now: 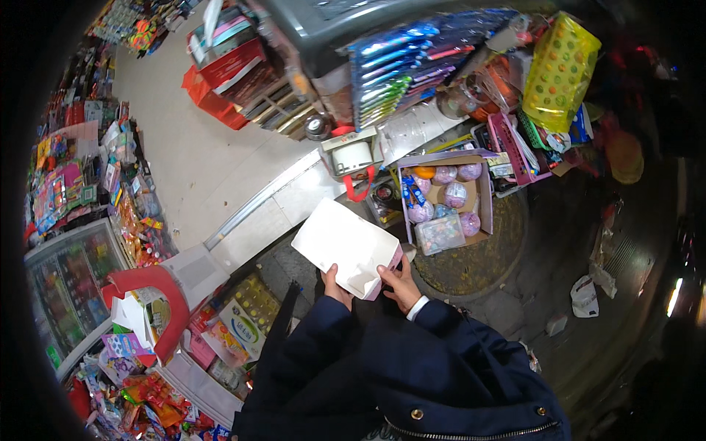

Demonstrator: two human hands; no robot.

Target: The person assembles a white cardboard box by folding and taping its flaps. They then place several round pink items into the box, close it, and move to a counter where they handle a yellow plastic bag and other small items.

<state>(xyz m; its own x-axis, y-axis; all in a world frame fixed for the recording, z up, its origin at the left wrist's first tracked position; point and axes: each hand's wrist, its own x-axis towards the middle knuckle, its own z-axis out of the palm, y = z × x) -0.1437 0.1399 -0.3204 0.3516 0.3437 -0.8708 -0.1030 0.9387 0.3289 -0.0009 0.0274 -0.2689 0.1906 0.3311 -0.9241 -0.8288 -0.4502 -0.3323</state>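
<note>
An open white cardboard box point(340, 239), with pink showing on its outer side, is held tilted in front of my body. Its inside faces up and looks bare. My left hand point(337, 287) grips the near left edge with the thumb over the rim. At the near right corner, my right hand point(402, 286) pinches the wall, thumb inside. The fingers beneath the box are hidden. Just beyond it to the right stands a shallow carton point(446, 159) holding several purple patterned balls point(455, 195), an orange ball and a clear tub of small pastel pieces point(440, 234).
The carton rests by a round, dark, worn surface point(471, 268). Packs of pens point(397, 70) and a yellow bag point(562, 70) lie at the back. Shelves of packaged goods point(81, 169) line the left. A red curved bar point(173, 309) is at lower left. A white bag point(585, 297) lies right.
</note>
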